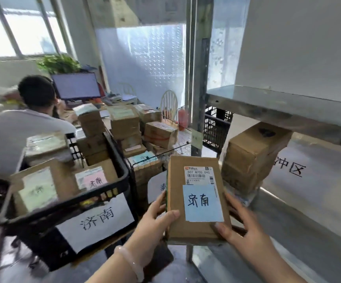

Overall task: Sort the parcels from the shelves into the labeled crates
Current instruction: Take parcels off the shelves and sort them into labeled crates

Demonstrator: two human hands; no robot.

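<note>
Flat cardboard parcel (196, 231) is held up between both hands, with its blue 济南 sticker (201, 203) facing up. Left hand (155, 219) grips its left edge, thumb curled over the top. Right hand (241, 223) grips the bottom right corner the same way. Just left of the left hand there's a black crate (67, 204) with a 济南 sign (98, 219) and a few boxes inside. Beyond the right hand, a stack of boxes (251, 158) sits on the metal shelf (298, 221).

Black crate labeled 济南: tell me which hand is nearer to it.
Left. The left hand grips the parcel's left edge, beside the crate; the right hand holds its right edge, farther off.
</note>
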